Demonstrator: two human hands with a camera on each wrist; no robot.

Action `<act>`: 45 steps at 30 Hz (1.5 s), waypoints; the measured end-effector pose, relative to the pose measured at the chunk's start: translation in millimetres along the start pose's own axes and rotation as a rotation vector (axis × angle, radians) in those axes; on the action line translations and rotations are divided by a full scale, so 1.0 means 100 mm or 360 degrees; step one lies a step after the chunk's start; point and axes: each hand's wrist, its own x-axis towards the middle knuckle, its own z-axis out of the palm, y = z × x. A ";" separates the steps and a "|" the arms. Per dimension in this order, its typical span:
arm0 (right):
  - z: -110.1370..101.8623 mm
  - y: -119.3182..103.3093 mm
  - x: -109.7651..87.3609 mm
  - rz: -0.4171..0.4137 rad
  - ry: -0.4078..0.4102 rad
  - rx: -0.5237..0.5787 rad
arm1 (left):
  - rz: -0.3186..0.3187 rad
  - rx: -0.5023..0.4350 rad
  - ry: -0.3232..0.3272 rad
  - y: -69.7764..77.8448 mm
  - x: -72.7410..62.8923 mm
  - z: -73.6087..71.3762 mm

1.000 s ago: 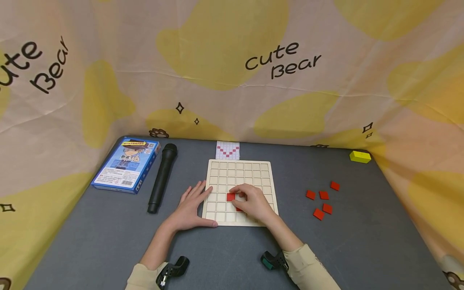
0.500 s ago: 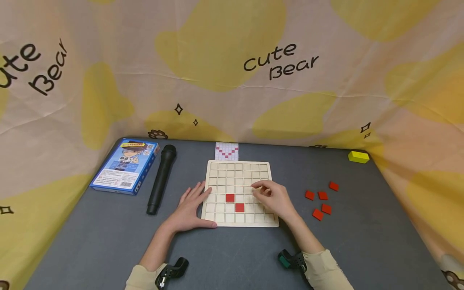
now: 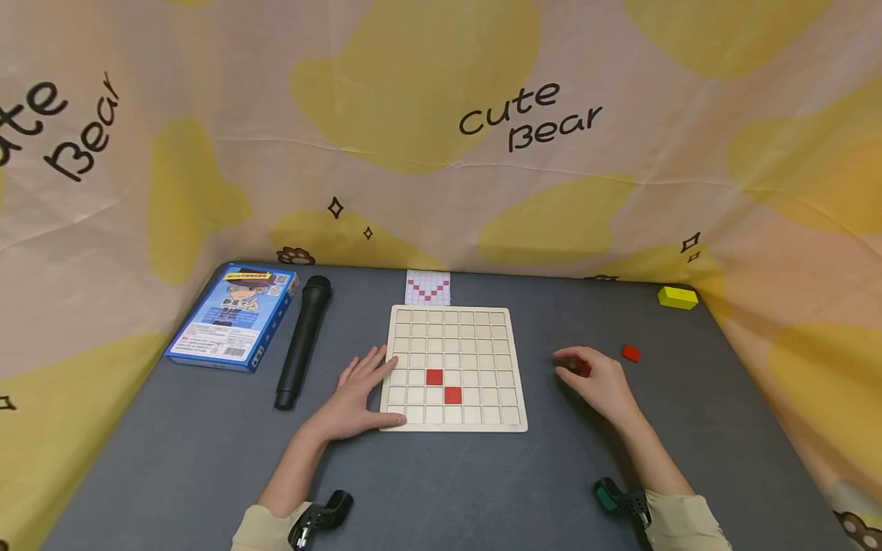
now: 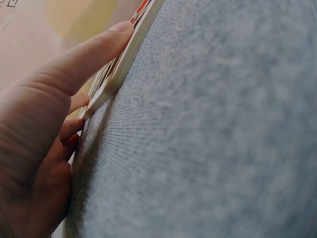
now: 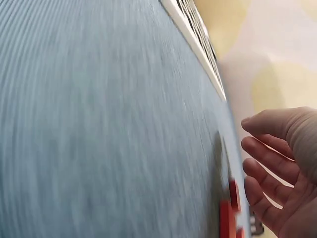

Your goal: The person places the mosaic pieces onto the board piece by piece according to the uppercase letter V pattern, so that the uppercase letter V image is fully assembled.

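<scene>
A pale grid board (image 3: 475, 340) lies on the grey table, with one red square tile (image 3: 434, 376) and a second red tile (image 3: 452, 396) in its cells. My left hand (image 3: 357, 398) rests at the board's left edge, fingers spread, its thumb on the near left corner. In the left wrist view that thumb (image 4: 99, 49) lies over the board's rim. To the right of the board, my right hand (image 3: 598, 383) hovers over loose red tiles (image 5: 227, 218), most of them hidden beneath it in the head view. Its fingers are loosely bent and hold nothing.
A small card with a red V pattern (image 3: 428, 288) lies behind the board. Left of it are a black microphone-shaped object (image 3: 303, 344) and a blue box (image 3: 234, 317). A yellow block (image 3: 678, 298) sits at the back right, and one loose red tile (image 3: 630, 353) lies beyond my right hand.
My right hand has lifted off the board and moved right to the loose tiles, uncovering the two red tiles in the grid. My left hand has stayed at the board's edge.
</scene>
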 end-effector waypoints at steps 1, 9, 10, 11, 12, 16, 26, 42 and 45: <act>-0.03 0.03 -0.01 0.0003 -0.0006 -0.0015 | 0.0000 -0.0007 -0.0001 0.00 0.00 0.00; -0.23 0.20 -0.09 0.0027 -0.0055 -0.0107 | -0.0021 0.0000 -0.0009 0.01 -0.01 -0.02; -0.25 0.21 -0.09 0.0031 -0.0062 -0.0110 | -0.0020 -0.0001 -0.0009 0.01 -0.01 -0.02; -0.26 0.22 -0.10 0.0035 -0.0068 -0.0111 | -0.0021 -0.0004 -0.0008 0.01 -0.01 -0.02; -0.27 0.23 -0.11 0.0037 -0.0074 -0.0111 | -0.0020 -0.0005 -0.0006 0.01 -0.01 -0.02; -0.30 0.26 -0.13 0.0048 -0.0083 -0.0117 | -0.0016 -0.0009 -0.0007 0.02 -0.01 -0.01; -0.29 0.29 -0.17 0.0052 -0.0057 -0.0139 | -0.0020 0.0001 -0.0010 0.02 0.00 -0.01; -0.08 0.12 -0.10 -0.0010 0.0031 -0.0095 | -0.0021 0.0007 0.0005 0.01 -0.01 0.00; -0.01 0.05 -0.05 -0.0027 0.0032 -0.0059 | -0.0022 0.0012 0.0006 0.01 -0.01 0.00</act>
